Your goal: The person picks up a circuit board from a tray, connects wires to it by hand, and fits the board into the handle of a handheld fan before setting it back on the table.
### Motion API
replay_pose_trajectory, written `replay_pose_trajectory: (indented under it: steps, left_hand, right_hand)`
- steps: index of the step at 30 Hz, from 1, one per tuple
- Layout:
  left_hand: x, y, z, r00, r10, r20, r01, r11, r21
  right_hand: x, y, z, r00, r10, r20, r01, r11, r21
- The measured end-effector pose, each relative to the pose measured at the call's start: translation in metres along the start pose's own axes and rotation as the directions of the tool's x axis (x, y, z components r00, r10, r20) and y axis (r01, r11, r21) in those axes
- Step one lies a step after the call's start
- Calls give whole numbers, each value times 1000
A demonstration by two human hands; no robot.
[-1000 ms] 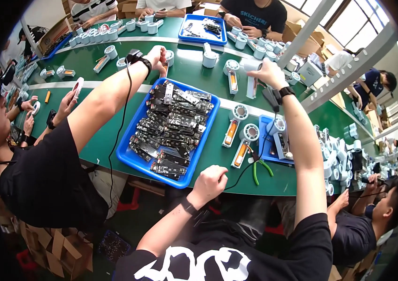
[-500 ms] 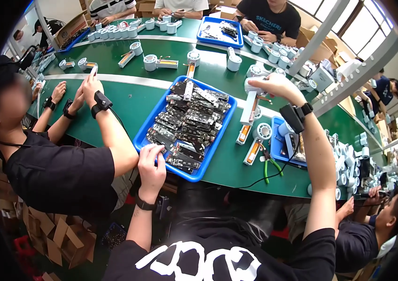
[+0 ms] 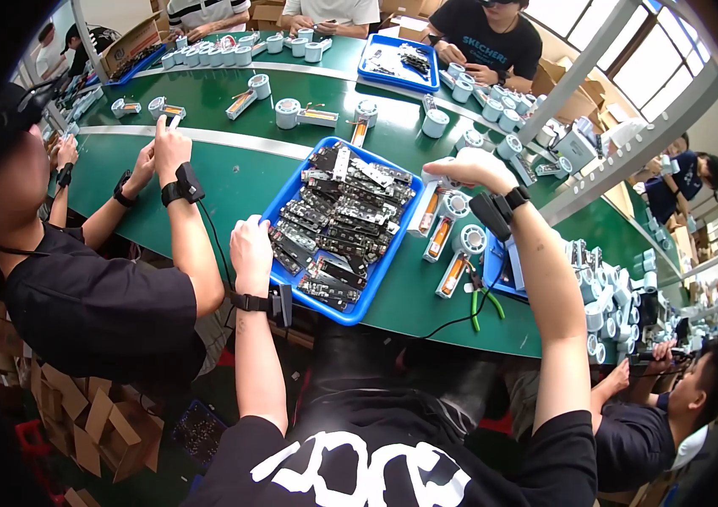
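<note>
My left hand (image 3: 251,249) is closed at the left rim of a blue tray (image 3: 385,291), its curled fingers against the edge. Dark circuit boards (image 3: 350,220), many of them overlapping, fill that tray. To the tray's right, my right hand (image 3: 479,171) curls over the head of a light-blue housing (image 3: 427,211) whose handle shows an orange strip; its fingertips are partly hidden. Close beside it lie two similar housings, one a middle housing (image 3: 439,237) and one a nearer housing (image 3: 458,272), with round grilled heads. Green-handled pliers (image 3: 487,306) lie nearest the front edge.
Another blue tray (image 3: 502,283) sits partly under my right forearm. A pile of light-blue housings (image 3: 612,304) crowds the right side. A co-worker's arm (image 3: 194,253) reaches in at left. More housings (image 3: 289,114) stand along the far strip. A cable (image 3: 452,328) crosses the front.
My right hand has come down and left, setting its housing low beside the other two. My left hand has moved up from the tray's near-left corner along its left rim.
</note>
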State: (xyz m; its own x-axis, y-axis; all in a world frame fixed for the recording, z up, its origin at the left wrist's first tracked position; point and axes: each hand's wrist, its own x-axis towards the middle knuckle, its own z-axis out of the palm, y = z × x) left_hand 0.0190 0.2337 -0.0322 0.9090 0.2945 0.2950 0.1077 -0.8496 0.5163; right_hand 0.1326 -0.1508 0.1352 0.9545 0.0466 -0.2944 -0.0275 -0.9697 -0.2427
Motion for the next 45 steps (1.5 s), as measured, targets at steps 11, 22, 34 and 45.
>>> replay_pose_trajectory:
  steps: [11,22,34,45]
  left_hand:
    - [-26,-4,7,985,23,-171,-10,997,80]
    - [-74,85,-7,949,316,0,-292,875,-387]
    - [-6,126,37,772,599,212,-596,798,-86]
    - [13,123,19,667,741,78,-714,665,-218]
  right_hand:
    - [58,17,44,999,17,45,-4,961,-278]
    - [66,11,77,1000,12,-13,-16,903,-430]
    - [17,10,70,972,-220,85,235,858,-457]
    - [-109,14,118,685,-386,-618,475,880,-23]
